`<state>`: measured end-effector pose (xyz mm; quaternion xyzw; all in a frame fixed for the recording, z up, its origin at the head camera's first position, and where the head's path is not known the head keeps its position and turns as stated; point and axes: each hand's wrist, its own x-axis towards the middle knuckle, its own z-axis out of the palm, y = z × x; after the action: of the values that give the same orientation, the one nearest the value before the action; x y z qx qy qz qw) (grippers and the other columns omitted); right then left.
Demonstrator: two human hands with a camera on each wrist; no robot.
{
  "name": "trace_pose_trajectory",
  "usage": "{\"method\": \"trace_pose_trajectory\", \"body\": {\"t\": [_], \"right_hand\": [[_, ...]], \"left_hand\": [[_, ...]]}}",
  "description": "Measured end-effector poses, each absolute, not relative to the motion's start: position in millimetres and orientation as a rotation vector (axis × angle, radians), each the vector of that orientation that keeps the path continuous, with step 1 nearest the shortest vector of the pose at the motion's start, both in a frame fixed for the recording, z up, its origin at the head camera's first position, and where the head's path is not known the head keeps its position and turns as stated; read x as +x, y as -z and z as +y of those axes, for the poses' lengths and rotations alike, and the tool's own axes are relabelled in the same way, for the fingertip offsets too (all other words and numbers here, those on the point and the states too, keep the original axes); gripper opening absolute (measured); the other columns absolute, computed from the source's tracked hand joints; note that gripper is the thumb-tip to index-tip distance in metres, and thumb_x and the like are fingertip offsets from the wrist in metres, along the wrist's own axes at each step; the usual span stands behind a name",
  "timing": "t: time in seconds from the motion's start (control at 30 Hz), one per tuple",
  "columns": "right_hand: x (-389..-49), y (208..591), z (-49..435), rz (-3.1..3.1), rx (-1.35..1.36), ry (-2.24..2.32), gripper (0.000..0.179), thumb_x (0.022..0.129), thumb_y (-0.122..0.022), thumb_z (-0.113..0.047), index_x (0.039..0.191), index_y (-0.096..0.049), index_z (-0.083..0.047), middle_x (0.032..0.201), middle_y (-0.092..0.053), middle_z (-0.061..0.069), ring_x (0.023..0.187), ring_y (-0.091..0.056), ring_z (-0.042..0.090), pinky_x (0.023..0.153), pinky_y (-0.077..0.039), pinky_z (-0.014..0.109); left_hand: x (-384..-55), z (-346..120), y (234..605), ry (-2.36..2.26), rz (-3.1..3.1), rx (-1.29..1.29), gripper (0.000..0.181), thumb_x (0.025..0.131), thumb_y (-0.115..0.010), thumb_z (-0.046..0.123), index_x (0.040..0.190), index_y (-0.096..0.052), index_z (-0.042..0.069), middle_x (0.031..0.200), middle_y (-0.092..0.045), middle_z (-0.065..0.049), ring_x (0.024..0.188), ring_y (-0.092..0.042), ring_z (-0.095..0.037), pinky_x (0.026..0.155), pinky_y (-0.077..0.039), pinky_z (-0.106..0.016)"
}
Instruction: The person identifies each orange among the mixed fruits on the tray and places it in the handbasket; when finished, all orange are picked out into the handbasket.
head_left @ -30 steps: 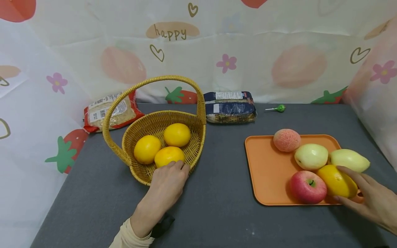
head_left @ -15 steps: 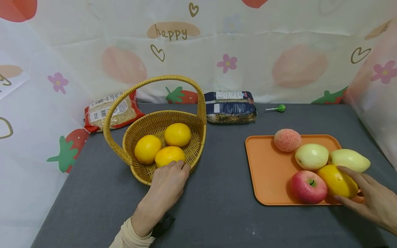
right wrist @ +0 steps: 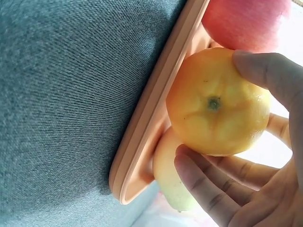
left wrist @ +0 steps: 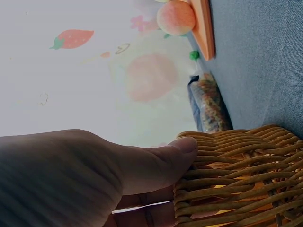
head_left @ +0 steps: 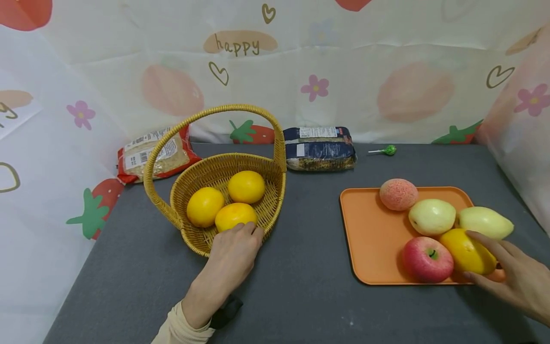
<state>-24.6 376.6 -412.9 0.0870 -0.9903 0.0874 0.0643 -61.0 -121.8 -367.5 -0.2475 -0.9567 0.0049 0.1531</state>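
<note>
My left hand [head_left: 237, 253] grips the near rim of a woven wicker basket [head_left: 275, 210], with the thumb [left wrist: 182, 146] on one side of its wall and fingers on the other. Inside the basket lie yellow citrus fruits, one [head_left: 205, 207] at left, another [head_left: 246, 187] behind, and a third [head_left: 234, 217] right by my fingers. My right hand [head_left: 513, 274] holds a similar yellow citrus fruit [right wrist: 213, 104] between thumb and fingers, at the near right corner of an orange tray [head_left: 369, 239]. A red apple [head_left: 427, 259] sits against that fruit's left side.
Also on the tray are a pink textured fruit [head_left: 398, 194] and a pale green fruit [head_left: 431, 217]; another pale green fruit [head_left: 485, 222] overhangs its right edge. At the back lie a red-edged bag [head_left: 154, 153], a dark blue bag [head_left: 319, 149] and a green lollipop [head_left: 388, 150].
</note>
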Motion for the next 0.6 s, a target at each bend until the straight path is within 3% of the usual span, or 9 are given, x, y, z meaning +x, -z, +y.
{"method": "trace_pose_trajectory", "body": {"t": [0.23,0.33,0.37,0.47,0.6], "right_hand": [[-26.1,407.6,378.3,-2.958,0.241,-0.249,0.098,0.068,-0.086,-0.045,0.146,-0.038,-0.013,0.109,-0.050,0.034,0.071,-0.052,0.035,0.058,-0.051,0.052],[-27.6,402.8,379.3,-2.901,0.255,-0.247,0.099,0.066,-0.086,-0.049,0.146,-0.039,-0.012,0.105,-0.051,0.032,0.070,-0.052,0.034,0.057,-0.053,0.040],[-28.2,400.9,379.1,-2.869,0.270,-0.254,0.099,0.066,-0.086,-0.050,0.145,-0.041,-0.012,0.104,-0.052,0.031,0.070,-0.053,0.032,0.057,-0.052,0.031],[-31.3,394.9,378.9,-2.752,0.339,-0.295,0.097,0.063,-0.086,-0.053,0.140,-0.048,-0.009,0.097,-0.056,0.026,0.064,-0.051,0.024,0.054,-0.039,0.010],[-35.3,388.9,374.8,-2.673,0.376,-0.332,0.093,0.070,-0.076,-0.065,0.137,-0.051,-0.006,0.095,-0.057,0.026,0.062,-0.050,0.025,0.058,-0.031,0.001]], "left_hand": [[-61.5,-121.4,367.6,-0.015,-2.746,-0.710,0.013,0.084,-0.074,0.007,0.076,-0.064,0.011,0.068,-0.054,-0.001,0.056,-0.051,-0.015,0.043,-0.040,-0.028],[-61.3,-121.1,367.0,-0.018,-2.743,-0.709,0.013,0.084,-0.074,0.008,0.076,-0.064,0.011,0.068,-0.055,-0.002,0.056,-0.052,-0.016,0.044,-0.041,-0.028],[-61.2,-121.0,366.8,-0.016,-2.741,-0.710,0.013,0.084,-0.074,0.008,0.076,-0.064,0.011,0.068,-0.055,-0.002,0.056,-0.052,-0.016,0.044,-0.042,-0.028],[-61.3,-120.8,366.5,-0.012,-2.737,-0.709,0.013,0.084,-0.074,0.008,0.076,-0.064,0.011,0.068,-0.055,-0.002,0.056,-0.052,-0.016,0.044,-0.042,-0.029],[-61.0,-121.0,365.9,-0.011,-2.744,-0.705,0.012,0.085,-0.073,0.008,0.077,-0.064,0.010,0.068,-0.055,-0.002,0.056,-0.052,-0.016,0.044,-0.042,-0.029]]}}
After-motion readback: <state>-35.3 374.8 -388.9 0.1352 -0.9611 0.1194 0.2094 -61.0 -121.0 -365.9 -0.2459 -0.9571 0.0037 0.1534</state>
